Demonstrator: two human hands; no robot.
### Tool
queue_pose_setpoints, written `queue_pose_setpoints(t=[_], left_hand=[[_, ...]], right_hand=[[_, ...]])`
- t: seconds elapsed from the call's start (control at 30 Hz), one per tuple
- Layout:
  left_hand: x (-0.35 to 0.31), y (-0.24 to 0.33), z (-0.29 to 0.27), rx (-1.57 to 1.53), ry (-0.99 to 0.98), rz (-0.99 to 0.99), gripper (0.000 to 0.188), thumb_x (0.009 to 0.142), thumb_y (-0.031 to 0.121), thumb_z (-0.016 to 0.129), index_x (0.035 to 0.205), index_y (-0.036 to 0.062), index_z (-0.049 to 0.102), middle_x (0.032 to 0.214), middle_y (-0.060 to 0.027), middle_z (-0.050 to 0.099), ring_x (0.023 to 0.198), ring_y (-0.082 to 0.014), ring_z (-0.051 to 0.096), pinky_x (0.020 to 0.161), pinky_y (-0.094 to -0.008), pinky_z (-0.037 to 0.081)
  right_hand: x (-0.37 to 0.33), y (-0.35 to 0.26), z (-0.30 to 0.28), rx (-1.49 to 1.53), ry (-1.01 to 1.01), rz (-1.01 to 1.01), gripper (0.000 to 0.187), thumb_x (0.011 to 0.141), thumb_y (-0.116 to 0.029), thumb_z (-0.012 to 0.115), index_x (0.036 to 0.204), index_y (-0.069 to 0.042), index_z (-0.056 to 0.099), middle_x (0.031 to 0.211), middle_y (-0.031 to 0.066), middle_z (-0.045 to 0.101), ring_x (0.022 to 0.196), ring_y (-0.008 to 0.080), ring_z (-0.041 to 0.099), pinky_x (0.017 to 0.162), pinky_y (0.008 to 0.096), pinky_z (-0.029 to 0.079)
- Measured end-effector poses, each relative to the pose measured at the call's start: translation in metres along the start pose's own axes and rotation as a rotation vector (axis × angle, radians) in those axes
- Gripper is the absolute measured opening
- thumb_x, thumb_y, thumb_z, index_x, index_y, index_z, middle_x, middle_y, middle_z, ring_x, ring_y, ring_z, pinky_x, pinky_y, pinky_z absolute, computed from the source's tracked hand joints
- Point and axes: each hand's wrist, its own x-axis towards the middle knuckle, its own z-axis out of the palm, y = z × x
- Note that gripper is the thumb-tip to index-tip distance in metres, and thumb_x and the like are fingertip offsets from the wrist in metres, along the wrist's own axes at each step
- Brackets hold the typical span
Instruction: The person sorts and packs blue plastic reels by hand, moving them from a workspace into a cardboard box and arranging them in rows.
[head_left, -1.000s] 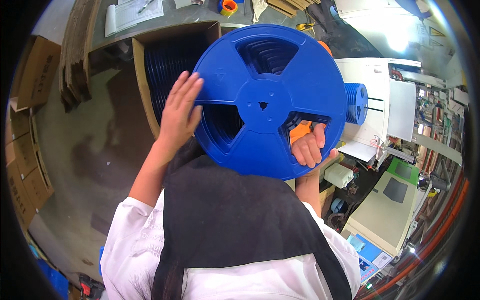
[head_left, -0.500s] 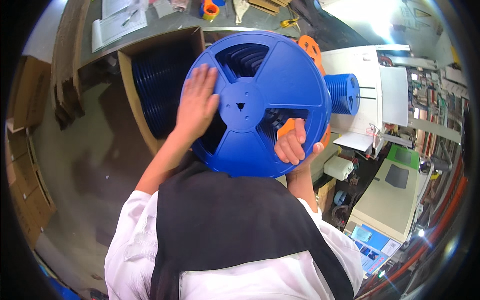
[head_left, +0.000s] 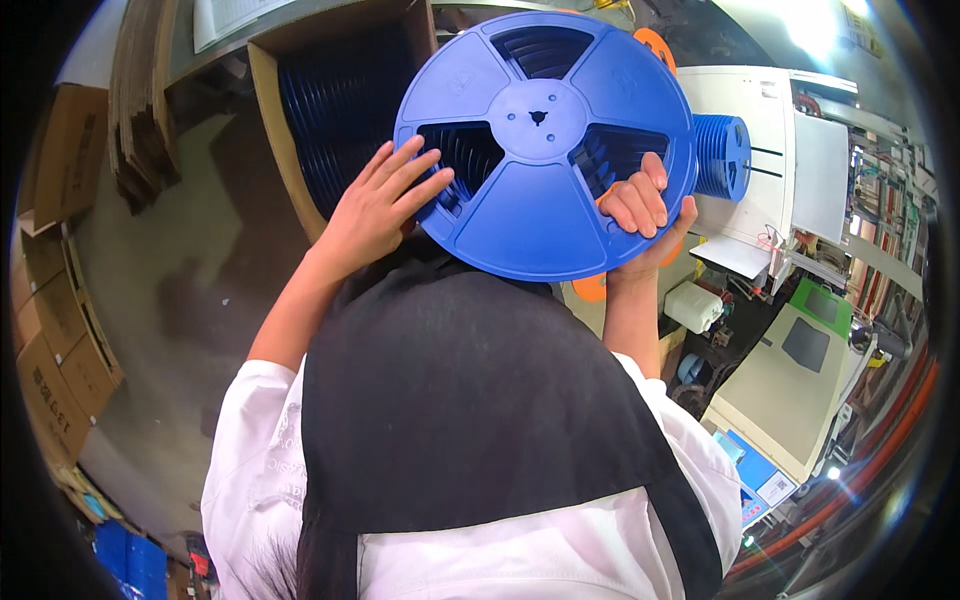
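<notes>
A large blue plastic reel (head_left: 530, 220) faces up in front of my chest, with three window-like cut-outs round its hub. Dark and blue curved edges show through the cut-outs; whether they belong to further reels stacked beneath, I cannot tell. My right hand (head_left: 640, 205) grips the reel at its right side, fingers curled through the right cut-out and thumb outside the rim. At the left rim, my left hand (head_left: 385, 205) has its fingers spread, the tips reaching over the edge by the left cut-out. Its palm holds nothing.
To the left stands an open cardboard box (head_left: 268, 120) packed with dark blue reels (head_left: 335, 130). On the right, a stack of blue reels (head_left: 722, 158) sits at a white machine (head_left: 720, 90). Orange discs (head_left: 655, 48) show behind my reel. Flattened cardboard (head_left: 140, 100) leans at far left.
The reel has moved up and rightward in view and turned, shifting its cut-outs. My left hand has slid from its top face to the left rim; my right hand keeps its grip.
</notes>
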Motion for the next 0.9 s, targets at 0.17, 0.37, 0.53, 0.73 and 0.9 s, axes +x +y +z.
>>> queue_pose_setpoints(t=[0.17,0.37,0.53,0.73,0.9], left_hand=[[0.002,-0.003,-0.014,0.086,0.018,0.104,0.066,0.059,0.003,0.074,0.121,0.0147,0.058,0.114,-0.0101,0.056,0.122,-0.0283,0.049,0.107,-0.0461,0.039],[0.0,0.012,-0.043,0.239,0.016,0.186,0.036,0.076,0.012,0.063,0.111,0.0139,0.064,0.12,-0.01,0.057,0.121,-0.0276,0.052,0.103,-0.0455,0.042],[-0.009,0.024,-0.05,0.337,0.066,0.153,0.03,0.082,0.014,0.06,0.111,0.0158,0.064,0.124,-0.0073,0.059,0.124,-0.0266,0.051,0.106,-0.0438,0.04],[-0.011,0.027,-0.053,0.332,0.083,0.096,0.029,0.082,0.012,0.06,0.11,0.0126,0.064,0.125,-0.0094,0.059,0.123,-0.0284,0.052,0.105,-0.0436,0.042],[-0.023,0.008,-0.057,-0.055,0.105,-0.22,0.021,0.086,0.007,0.058,0.106,0.0076,0.062,0.121,-0.0126,0.061,0.11,-0.0266,0.061,0.097,-0.037,0.048]], right_hand=[[0.0,0.001,-0.004,0.068,-0.062,0.014,0.031,0.082,-0.017,0.069,0.087,-0.01,0.039,0.056,-0.0031,0.047,0.046,0.0068,0.046,0.052,0.0232,0.039],[-0.009,-0.003,-0.013,0.044,-0.157,0.0,0.032,0.085,-0.016,0.069,0.086,-0.011,0.037,0.056,-0.002,0.05,0.046,0.0082,0.05,0.05,0.0229,0.043],[-0.013,0.0,-0.023,0.053,-0.204,-0.016,0.032,0.086,-0.02,0.068,0.087,-0.011,0.037,0.056,-0.0022,0.05,0.047,0.0076,0.051,0.048,0.0222,0.044],[-0.005,-0.006,-0.032,0.025,-0.267,0.036,0.03,0.087,-0.022,0.066,0.091,-0.009,0.039,0.06,-0.0019,0.05,0.05,0.008,0.05,0.052,0.0229,0.043],[0.003,0.001,0.002,-0.48,0.434,-0.035,0.04,0.087,-0.037,0.058,0.105,-0.003,0.05,0.069,0.0002,0.043,0.061,0.0129,0.042,0.055,0.0288,0.036]])
